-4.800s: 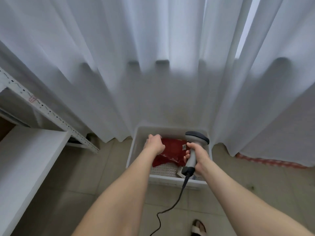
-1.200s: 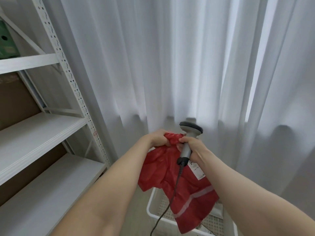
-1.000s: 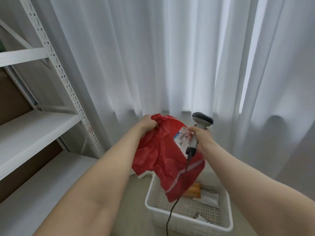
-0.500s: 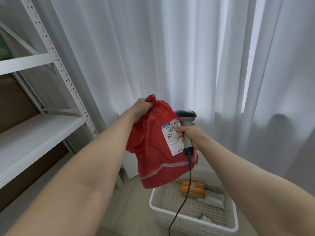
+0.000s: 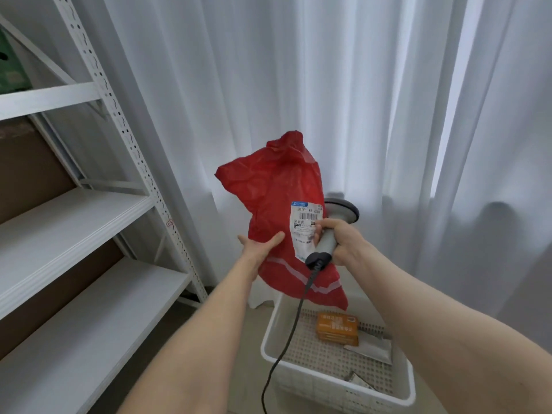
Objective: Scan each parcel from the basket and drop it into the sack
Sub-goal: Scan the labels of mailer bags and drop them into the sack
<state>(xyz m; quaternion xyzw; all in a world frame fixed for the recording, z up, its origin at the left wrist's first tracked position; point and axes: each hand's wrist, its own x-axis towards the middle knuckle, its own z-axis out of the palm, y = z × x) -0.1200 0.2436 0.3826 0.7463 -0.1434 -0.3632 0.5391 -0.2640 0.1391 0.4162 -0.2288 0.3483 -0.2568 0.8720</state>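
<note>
L hand (image 5: 259,244): open, fingers straight, palm against left side of red parcel (image 5: 277,186).
R hand (image 5: 340,240): wrapped round scanner (image 5: 326,245) handle; fingertips at label (image 5: 305,231) edge, can't tell if they pinch it too.
Parcel: up in air above basket (image 5: 269,334), in front of curtain (image 5: 358,85), label facing cam.
Scanner: grey, head behind parcel's right edge; cable (image 5: 286,333) hangs down past basket rim.
Basket: white, on floor; holds orange box (image 5: 337,328) + silver pouch (image 5: 370,349).
Left: white shelf rack (image 5: 89,219).
</note>
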